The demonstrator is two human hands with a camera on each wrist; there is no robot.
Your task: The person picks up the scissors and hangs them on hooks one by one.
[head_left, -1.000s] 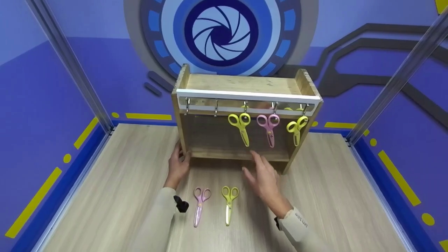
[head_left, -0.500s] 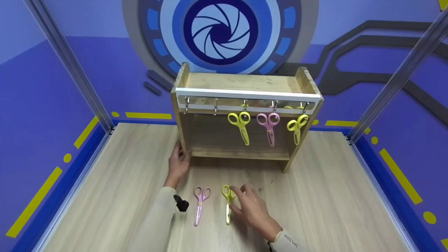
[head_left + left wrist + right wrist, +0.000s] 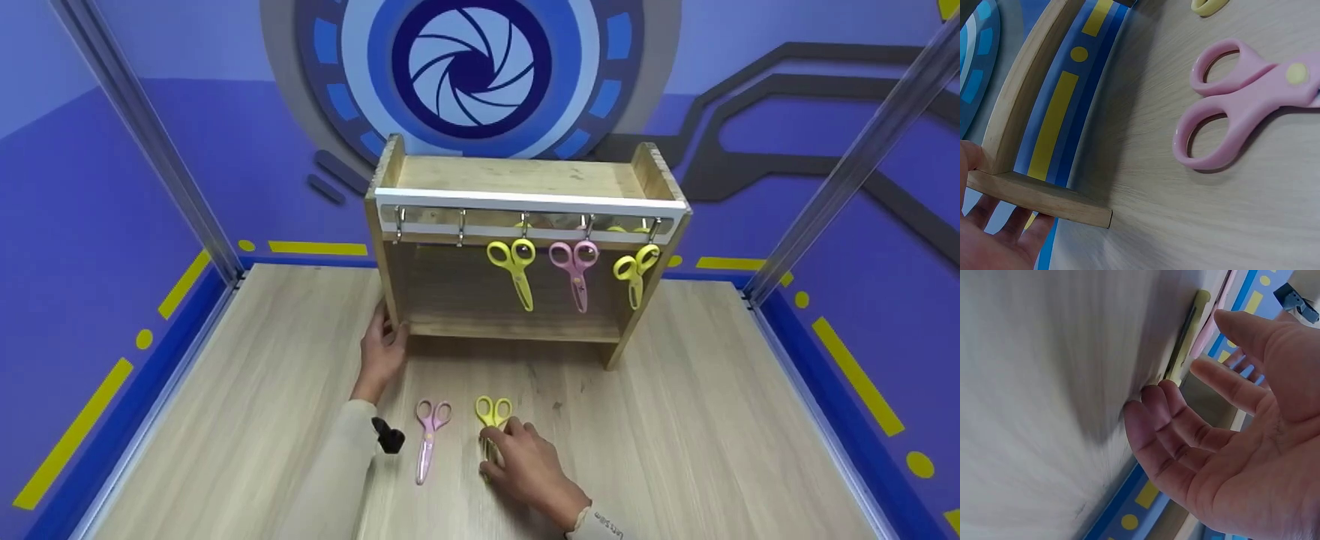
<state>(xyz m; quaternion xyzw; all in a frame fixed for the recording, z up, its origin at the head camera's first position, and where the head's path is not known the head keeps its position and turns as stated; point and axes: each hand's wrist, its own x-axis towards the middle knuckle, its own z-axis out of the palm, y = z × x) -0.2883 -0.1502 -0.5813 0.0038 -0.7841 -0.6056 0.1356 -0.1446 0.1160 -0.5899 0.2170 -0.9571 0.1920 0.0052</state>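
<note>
My left hand [image 3: 381,356] grips the lower left side panel of a wooden shelf [image 3: 517,169]; the left wrist view shows thumb and fingers on either side of the wood [image 3: 1044,198]. Over the blades of yellow scissors [image 3: 492,421] lying on the table is my right hand [image 3: 531,466], thumb and fingers apart. In the right wrist view its lower fingertips meet the tabletop, and the yellow scissors [image 3: 1186,340] show beyond the fingers, unpinched. Pink scissors [image 3: 427,435] lie left of them, handles toward the shelf.
Across the shelf's front runs a white hook rail [image 3: 525,201]. From it hang yellow scissors [image 3: 517,271], pink scissors [image 3: 577,277] and another yellow pair [image 3: 636,279]. Two left hooks [image 3: 461,225] are bare. Metal posts [image 3: 150,142] and printed blue walls surround the table [image 3: 712,435].
My right hand has come from near the shelf's lower front down to the yellow scissors on the table, lately sliding from their handles toward the blades. The left hand keeps its place.
</note>
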